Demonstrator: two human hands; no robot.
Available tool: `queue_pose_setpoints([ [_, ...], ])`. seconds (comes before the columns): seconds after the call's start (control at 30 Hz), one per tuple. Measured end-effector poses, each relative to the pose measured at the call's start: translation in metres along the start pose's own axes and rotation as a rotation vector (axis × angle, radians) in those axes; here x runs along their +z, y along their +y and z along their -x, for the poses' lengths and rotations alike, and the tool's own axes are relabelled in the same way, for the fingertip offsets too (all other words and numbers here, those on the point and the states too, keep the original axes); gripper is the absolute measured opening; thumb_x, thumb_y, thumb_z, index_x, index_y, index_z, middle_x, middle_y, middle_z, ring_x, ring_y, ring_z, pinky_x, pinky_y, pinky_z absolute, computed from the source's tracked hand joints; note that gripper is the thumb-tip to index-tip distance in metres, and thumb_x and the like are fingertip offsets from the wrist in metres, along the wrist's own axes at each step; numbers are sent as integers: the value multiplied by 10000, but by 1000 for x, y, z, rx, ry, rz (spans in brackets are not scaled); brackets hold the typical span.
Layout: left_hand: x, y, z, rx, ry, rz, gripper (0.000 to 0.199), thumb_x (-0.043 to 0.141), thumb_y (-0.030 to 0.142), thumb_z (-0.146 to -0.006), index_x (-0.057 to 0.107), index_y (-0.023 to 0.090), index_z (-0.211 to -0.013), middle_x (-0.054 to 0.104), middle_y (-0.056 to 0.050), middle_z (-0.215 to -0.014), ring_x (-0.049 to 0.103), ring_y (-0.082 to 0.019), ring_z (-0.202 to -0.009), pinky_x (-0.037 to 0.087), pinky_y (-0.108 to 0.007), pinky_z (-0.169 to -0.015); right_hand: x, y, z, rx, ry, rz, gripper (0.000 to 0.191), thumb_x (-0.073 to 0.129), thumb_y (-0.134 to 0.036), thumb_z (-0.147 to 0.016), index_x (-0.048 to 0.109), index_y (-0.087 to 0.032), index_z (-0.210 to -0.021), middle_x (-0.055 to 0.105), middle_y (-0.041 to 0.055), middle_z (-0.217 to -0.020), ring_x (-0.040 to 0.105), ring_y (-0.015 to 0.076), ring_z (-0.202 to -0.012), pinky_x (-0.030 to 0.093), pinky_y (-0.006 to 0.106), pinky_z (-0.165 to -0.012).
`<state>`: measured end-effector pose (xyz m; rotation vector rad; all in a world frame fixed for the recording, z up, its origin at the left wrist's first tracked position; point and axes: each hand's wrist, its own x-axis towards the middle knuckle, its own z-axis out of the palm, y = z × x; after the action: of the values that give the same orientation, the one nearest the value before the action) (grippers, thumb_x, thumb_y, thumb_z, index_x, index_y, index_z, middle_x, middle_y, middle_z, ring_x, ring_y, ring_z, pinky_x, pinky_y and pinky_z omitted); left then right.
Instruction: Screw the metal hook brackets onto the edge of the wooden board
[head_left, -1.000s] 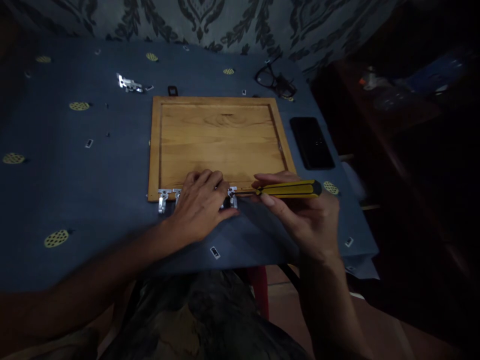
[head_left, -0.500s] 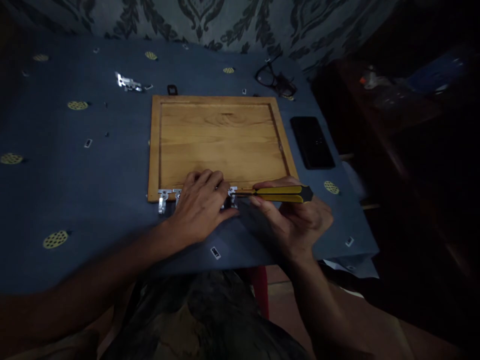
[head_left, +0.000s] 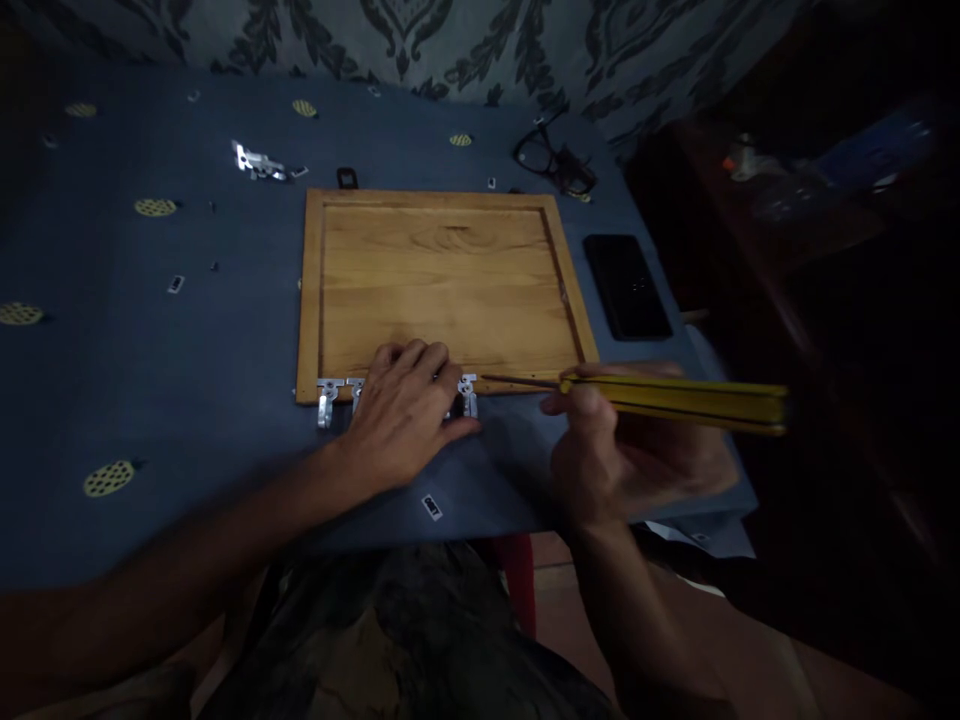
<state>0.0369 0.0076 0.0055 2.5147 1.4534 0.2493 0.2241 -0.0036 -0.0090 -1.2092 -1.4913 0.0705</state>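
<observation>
A framed wooden panel (head_left: 450, 285) lies flat on the blue tablecloth. Metal hinges sit along its near edge, one hinge (head_left: 325, 402) at the left corner and another hinge (head_left: 469, 396) just right of my left hand (head_left: 405, 400). That hand rests over the near edge, fingers bent and pressed down; what lies beneath the palm is hidden. My right hand (head_left: 637, 450), slightly blurred, grips a yellow-handled screwdriver (head_left: 675, 397). Its thin shaft points left, the tip close to the right hinge and no longer over its middle.
A black phone (head_left: 627, 287) lies right of the panel, with eyeglasses (head_left: 555, 165) behind it. At the back left is a loose metal hinge (head_left: 259, 163). Two small screws (head_left: 214, 267) lie left of the panel. A dark strap-like piece (head_left: 346, 178) touches the back edge.
My right hand has moved right with the screwdriver, drawing its tip back from the hinge. The handle now lies lengthwise in view. My left hand stays in place.
</observation>
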Motion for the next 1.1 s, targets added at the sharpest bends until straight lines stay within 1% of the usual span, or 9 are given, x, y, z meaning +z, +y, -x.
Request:
queue_pose_setpoints([
  [0.13, 2, 1, 0, -9, 19, 5, 420, 763, 508, -941, 697, 140, -1133, 695, -96, -1114, 610, -301, -1112, 442, -428, -963, 0, 0, -4, 52, -47, 66, 175, 787, -448, -912, 764, -279, -876, 732, -11, -738, 720, 215, -704, 576, 393, -701],
  [0.23, 2, 1, 0, -9, 14, 7, 431, 772, 504, -934, 702, 134, -1143, 693, -103, -1133, 610, -307, -1126, 442, -434, -970, 2, -2, -6, 48, -99, 96, 198, 779, -451, -915, 776, -260, -864, 755, -7, -731, 717, 204, -666, 570, 371, -658],
  [0.4, 3, 0, 0, -5, 24, -1, 436, 785, 497, -924, 701, 130, -1143, 692, -102, -1118, 609, -312, -1121, 445, -439, -964, 5, 1, -4, 62, -117, 43, 175, 777, -413, -920, 779, -243, -878, 787, -1, -775, 729, 186, -675, 564, 334, -639],
  [0.63, 5, 1, 1, -7, 58, -22, 393, 789, 496, -925, 693, 153, -1091, 696, -84, -1094, 620, -293, -1093, 454, -422, -941, 9, 6, -3, 30, -152, 13, 117, 777, -355, -919, 775, -245, -878, 772, -4, -768, 737, 186, -694, 613, 349, -673],
  [0.73, 4, 1, 0, -8, 58, -14, 394, 789, 495, -925, 691, 153, -1096, 700, -82, -1099, 620, -291, -1091, 458, -425, -945, 9, 5, -5, -30, -158, 27, 95, 770, -341, -925, 763, -252, -894, 790, -3, -809, 750, 193, -715, 616, 349, -662],
  [0.83, 4, 1, 0, -11, 49, -4, 399, 785, 497, -926, 693, 148, -1097, 703, -86, -1103, 619, -294, -1095, 461, -430, -949, 9, 1, -11, -151, -187, 61, 151, 769, -339, -934, 706, -250, -829, 765, -14, -771, 735, 178, -691, 589, 315, -627],
  [0.9, 5, 1, 0, -13, 46, -3, 405, 784, 500, -927, 697, 144, -1099, 705, -87, -1106, 621, -295, -1099, 462, -433, -958, 9, -2, -15, -202, -209, 101, 227, 780, -337, -930, 645, -245, -772, 700, -30, -692, 690, 154, -632, 547, 288, -590],
  [1.0, 4, 1, 0, -18, 30, 3, 411, 778, 499, -931, 701, 141, -1120, 706, -90, -1125, 621, -297, -1119, 461, -437, -978, 11, -4, -17, -211, -202, 132, 333, 824, -345, -894, 563, -243, -713, 595, -56, -608, 608, 131, -557, 488, 276, -554],
  [1.1, 2, 2, 0, -31, -3, 20, 416, 766, 490, -941, 699, 137, -1152, 698, -98, -1152, 614, -305, -1148, 454, -444, -994, 14, -1, -16, -193, -177, 112, 358, 840, -355, -876, 549, -245, -699, 580, -61, -601, 591, 127, -542, 469, 277, -544],
])
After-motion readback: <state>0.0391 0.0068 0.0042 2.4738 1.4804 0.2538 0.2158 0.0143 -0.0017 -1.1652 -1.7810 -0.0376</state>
